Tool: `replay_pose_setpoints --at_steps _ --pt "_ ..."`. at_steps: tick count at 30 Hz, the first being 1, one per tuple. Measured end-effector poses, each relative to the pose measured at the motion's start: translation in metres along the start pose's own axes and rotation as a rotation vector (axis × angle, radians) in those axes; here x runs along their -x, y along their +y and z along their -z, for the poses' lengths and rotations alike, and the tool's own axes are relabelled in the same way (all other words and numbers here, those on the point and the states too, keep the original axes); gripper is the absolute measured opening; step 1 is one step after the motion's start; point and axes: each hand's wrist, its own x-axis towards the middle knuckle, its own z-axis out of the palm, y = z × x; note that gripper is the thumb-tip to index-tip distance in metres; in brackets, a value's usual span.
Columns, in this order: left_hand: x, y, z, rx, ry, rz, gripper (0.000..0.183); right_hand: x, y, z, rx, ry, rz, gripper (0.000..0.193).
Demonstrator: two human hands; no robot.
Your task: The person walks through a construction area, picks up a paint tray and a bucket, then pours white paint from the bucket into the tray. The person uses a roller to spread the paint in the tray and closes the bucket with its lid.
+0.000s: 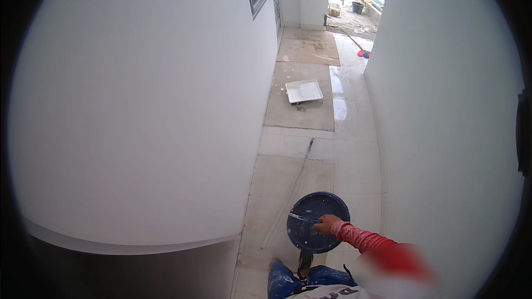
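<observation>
In a long red sleeve, my right hand (328, 224) reaches in from the lower right. Its fingers are closed around the pale handle (302, 218) of a round dark blue bucket (292, 206). White paint specks mark the bucket, which is right in front of my feet. Whether it hangs or rests on the floor I cannot tell. Beside the bucket, a long thin pole (296, 180) lies slantwise on the floor, its dark tip pointing away. My left hand is out of the picture.
Farther along the corridor, a white paint tray (311, 86) sits on a stained floor sheet (299, 119). White walls (138, 105) run along both sides. A broom with a red and blue head (363, 54) lies by the doorway, and a black bucket (358, 8) stands beyond it.
</observation>
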Motion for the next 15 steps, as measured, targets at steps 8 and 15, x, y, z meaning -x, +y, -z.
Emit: replay_pose_setpoints --at_steps 8,15 --pt "-0.04 0.094 -0.098 -0.361 -0.203 0.292 0.029 -0.121 0.073 0.272 0.065 0.233 -0.05 0.056" --pt "-0.238 0.388 -0.154 0.012 0.131 -0.181 0.023 -0.255 0.065 0.469 0.116 0.231 -0.021 0.053"
